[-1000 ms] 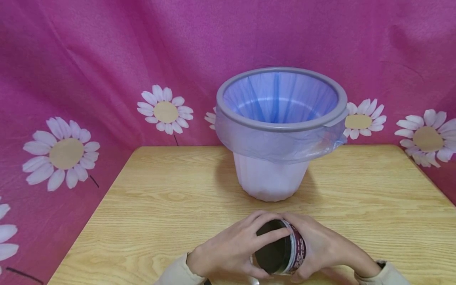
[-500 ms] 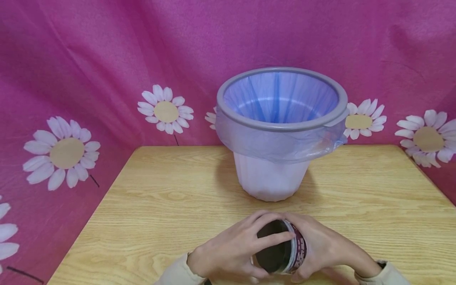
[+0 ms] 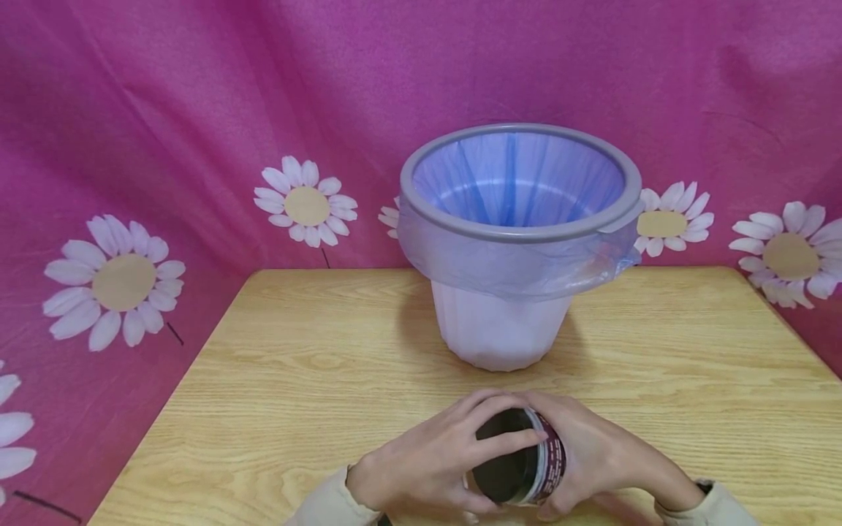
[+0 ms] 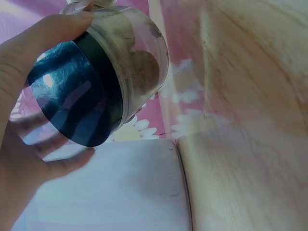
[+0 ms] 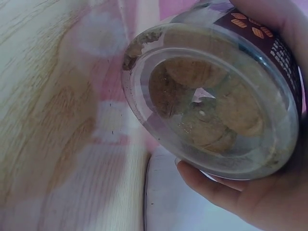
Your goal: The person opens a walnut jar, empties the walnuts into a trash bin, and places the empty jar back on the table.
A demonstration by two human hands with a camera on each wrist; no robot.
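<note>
A clear plastic jar (image 4: 137, 53) with a dark, shiny lid (image 3: 506, 467) lies tilted between both hands, low in the head view. My left hand (image 3: 434, 453) grips the lid, its thumb and fingers spread round the edge. Round the jar's body curls my right hand (image 3: 595, 456), partly covering a dark maroon label (image 3: 555, 464). Through the jar's base, the right wrist view shows several round brown cookies (image 5: 240, 108). The lid sits on the jar's mouth. Right of the lid in the left wrist view, brown shapes show through the plastic.
Beyond the hands, a white bin (image 3: 503, 329) with a grey rim ring (image 3: 520, 234) and a bluish liner bag (image 3: 487, 267) stands on the wooden table (image 3: 316, 365). A pink cloth (image 3: 197, 88) with white daisies hangs behind and at the sides.
My left forefinger has slid slightly right and toward me across the lid. The jar and the right hand stay nearly where they were.
</note>
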